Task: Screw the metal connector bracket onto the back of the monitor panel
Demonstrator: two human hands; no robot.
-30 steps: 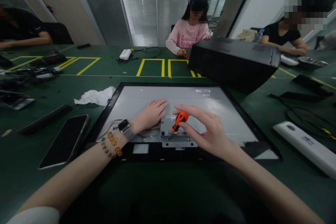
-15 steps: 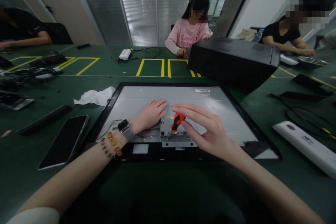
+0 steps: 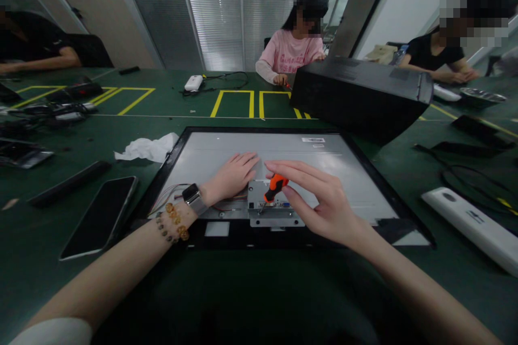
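A monitor panel (image 3: 226, 151) lies face down on the green table, its grey metal back up inside a black frame. My left hand (image 3: 232, 175) rests flat on the panel, fingers stretched out, just left of a small metal circuit box (image 3: 259, 207). My right hand (image 3: 319, 199) pinches a small orange-handled screwdriver (image 3: 274, 187) between thumb and fingers, its tip down on the metal box. A watch and bead bracelets sit on my left wrist.
A phone (image 3: 101, 215) and a dark bar (image 3: 68, 183) lie at the left, with crumpled tissue (image 3: 145, 148) behind them. A black housing (image 3: 360, 91) stands behind the panel, and a white bar (image 3: 473, 226) lies at the right. Three other people sit around the table.
My right hand's fingers have shifted slightly round the screwdriver handle, which has tilted a little. My left hand has stayed flat on the panel.
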